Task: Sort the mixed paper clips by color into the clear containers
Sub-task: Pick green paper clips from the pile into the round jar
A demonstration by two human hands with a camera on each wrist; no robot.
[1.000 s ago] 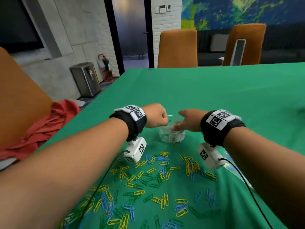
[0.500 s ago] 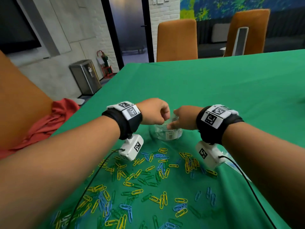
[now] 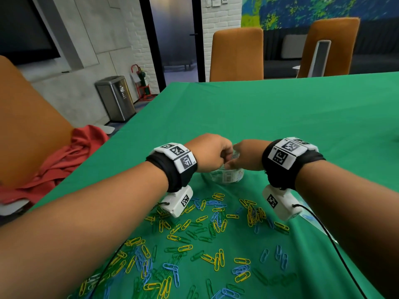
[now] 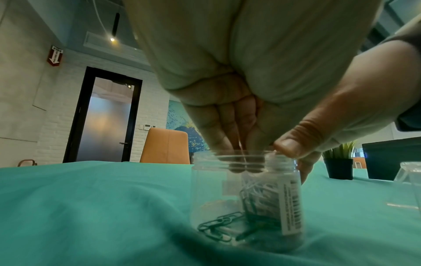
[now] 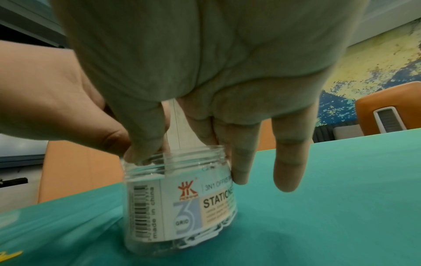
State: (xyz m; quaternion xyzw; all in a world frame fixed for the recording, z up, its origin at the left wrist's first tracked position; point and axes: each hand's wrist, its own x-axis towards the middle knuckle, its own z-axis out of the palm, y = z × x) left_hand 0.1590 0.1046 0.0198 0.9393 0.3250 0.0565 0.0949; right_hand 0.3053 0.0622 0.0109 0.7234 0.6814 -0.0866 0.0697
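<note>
Clear jar (image 3: 226, 176) stands upright on green cloth (image 3: 280, 117) just beyond the loose paper clips (image 3: 194, 238); left hand (image 3: 208, 153) fingers dip into its mouth, hold unclear; right hand (image 3: 246, 155) grips its rim, thumb inside.

Office meeting room: long green-clothed worktop (image 3: 280, 117) ringed by orange chairs (image 3: 236, 55), dark wall screen (image 3: 23, 29), steel bin (image 3: 115, 98), glass door (image 3: 174, 35), painted wall mural (image 3: 313, 9), fire sign (image 4: 54, 55).
</note>
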